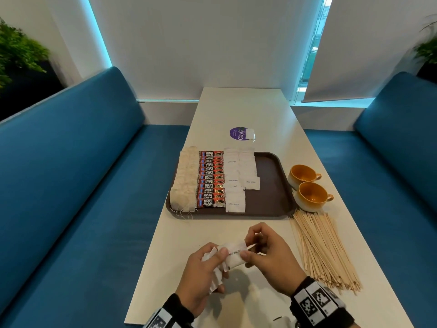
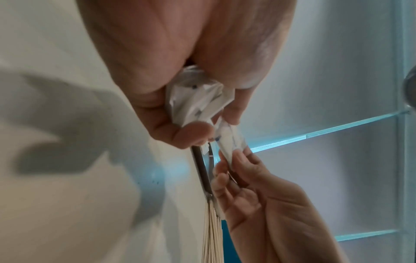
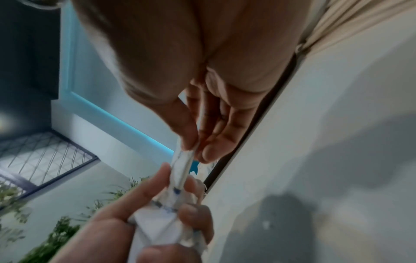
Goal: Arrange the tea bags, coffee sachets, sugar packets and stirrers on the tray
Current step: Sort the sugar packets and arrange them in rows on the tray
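Setting: a long white table (image 1: 248, 110) runs between two blue benches (image 1: 71, 162); seen from the person's head, looking down at both hands
Left hand: the left hand (image 1: 201, 275) is raised over the near end of the table, fingers curled around a crumpled bunch of white sugar packets (image 1: 216, 273), thumb pressed on top
Right hand: the right hand (image 1: 269, 259) pinches the right end of one sugar packet (image 1: 234, 255) between thumb and forefinger, the other fingers loosely curled; the left thumb touches its other end
Held packet: white, printed "white sugar", held flat between the two hands, above the table and short of the tray
Tray: a dark brown tray (image 1: 269, 181) lies mid-table, beyond the hands
Tea bags: a column of pale tea bags (image 1: 185, 181) along the tray's left edge, strings trailing over the near rim
Coffee sachets: a column of red and black coffee sachets (image 1: 211, 179) just right of the tea bags
Sugar on tray: two columns of white packets (image 1: 238, 178) right of the coffee; the right column is shorter
Stirrers: a fanned heap of wooden stirrers (image 1: 324, 247) lies on the table, right of the hands, off the tray
Cups: two orange cups (image 1: 309, 188) stand just right of the tray
Sticker: a round purple sticker (image 1: 237, 134) lies beyond the tray
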Tool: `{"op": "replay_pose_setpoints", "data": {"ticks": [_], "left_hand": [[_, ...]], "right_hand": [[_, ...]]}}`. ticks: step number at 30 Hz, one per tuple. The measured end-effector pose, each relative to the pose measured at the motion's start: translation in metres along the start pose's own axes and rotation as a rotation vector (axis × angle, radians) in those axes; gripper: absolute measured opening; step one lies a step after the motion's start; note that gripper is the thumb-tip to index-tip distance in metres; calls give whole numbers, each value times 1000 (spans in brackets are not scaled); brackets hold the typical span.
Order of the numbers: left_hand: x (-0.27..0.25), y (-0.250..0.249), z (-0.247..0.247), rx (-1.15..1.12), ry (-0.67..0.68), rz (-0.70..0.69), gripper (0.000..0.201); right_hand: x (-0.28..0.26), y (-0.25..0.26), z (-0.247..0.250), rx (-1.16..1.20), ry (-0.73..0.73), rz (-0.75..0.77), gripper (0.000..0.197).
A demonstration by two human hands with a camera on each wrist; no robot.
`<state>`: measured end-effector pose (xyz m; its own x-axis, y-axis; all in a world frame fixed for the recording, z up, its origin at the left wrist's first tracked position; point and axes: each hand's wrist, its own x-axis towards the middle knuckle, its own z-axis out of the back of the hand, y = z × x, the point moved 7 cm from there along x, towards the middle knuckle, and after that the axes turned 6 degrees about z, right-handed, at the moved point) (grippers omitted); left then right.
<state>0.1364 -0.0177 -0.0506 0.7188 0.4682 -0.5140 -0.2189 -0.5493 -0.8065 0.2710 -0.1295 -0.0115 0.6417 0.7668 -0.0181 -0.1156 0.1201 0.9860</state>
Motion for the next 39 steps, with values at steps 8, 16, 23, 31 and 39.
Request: {"op": "replay_pose_setpoints", "data": {"ticks": [8,16,23,31,39], "left_hand": [[21,4,4,-234,6,137,37],[30,15,25,-383,150,274,59],[27,10,23,-299,193,252,53],[30,15,27,-244,165,233,56],[26,10,35,-188,24,128,64]], "right_hand": [[43,0,25,-155,24,-32,23],[159,-19,103,-218,-196,-115,22],[220,-38,100,-528,-65,-167,21],[234,-48,93,-625,-45,-199,14],[193,1,86,-489,-84,-99,6]]}}
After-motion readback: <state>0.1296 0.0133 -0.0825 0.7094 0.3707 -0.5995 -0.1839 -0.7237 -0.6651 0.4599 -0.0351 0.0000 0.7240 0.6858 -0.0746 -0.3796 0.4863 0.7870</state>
